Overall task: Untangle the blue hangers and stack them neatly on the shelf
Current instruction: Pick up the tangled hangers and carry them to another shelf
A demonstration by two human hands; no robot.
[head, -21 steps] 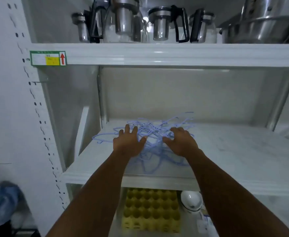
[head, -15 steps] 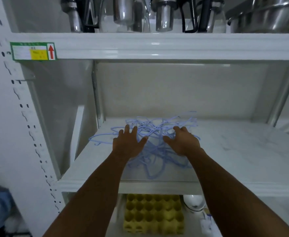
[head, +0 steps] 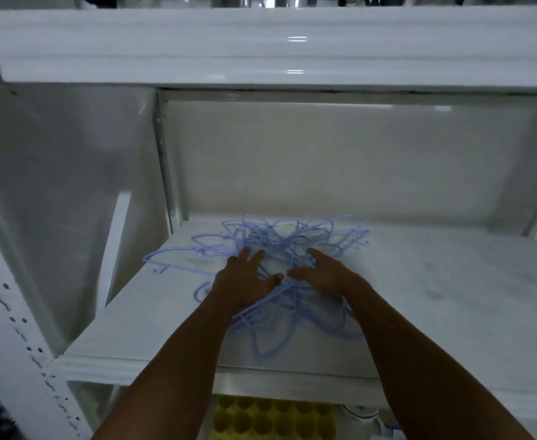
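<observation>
Head view: both hands spread over a knot of hangers.

Blue hangers (head: 292, 249) heaped mid-shelf (head: 451, 296), sprawling leftward. Left hand (head: 245, 281) and right hand (head: 327, 273) flat on top, fingers splayed wide, clasping nothing; loose outlying hanger nearest the left.

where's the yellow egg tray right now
In the head view the yellow egg tray sits at the bottom centre, on the level below the white shelf that holds the blue hangers, showing between the person's forearms.
</observation>
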